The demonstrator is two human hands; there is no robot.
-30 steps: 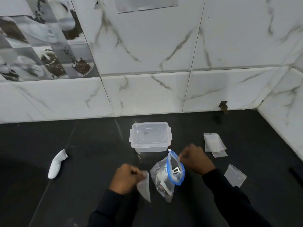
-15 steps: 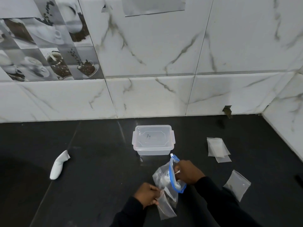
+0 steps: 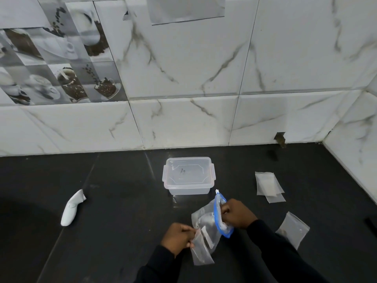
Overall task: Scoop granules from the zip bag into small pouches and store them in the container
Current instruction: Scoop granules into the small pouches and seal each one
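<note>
A clear zip bag [image 3: 206, 223] with a blue zip rim stands on the black counter, its mouth facing right. My right hand [image 3: 236, 214] is closed at that mouth, fingers reaching inside; what it holds is hidden. My left hand [image 3: 178, 237] pinches the top of a small clear pouch [image 3: 201, 252] that hangs just left of and below the bag. A lidded clear plastic container [image 3: 188, 176] sits behind the bag, lid on.
A pile of small empty pouches [image 3: 267, 183] lies to the right, and one more pouch [image 3: 293, 228] nearer my right sleeve. A white handle-shaped object [image 3: 72, 208] lies far left. Tiled walls close the back and right.
My right hand went from the bag's rim into its mouth. My left hand carried the small pouch rightwards, up against the bag. The view shifted slightly.
</note>
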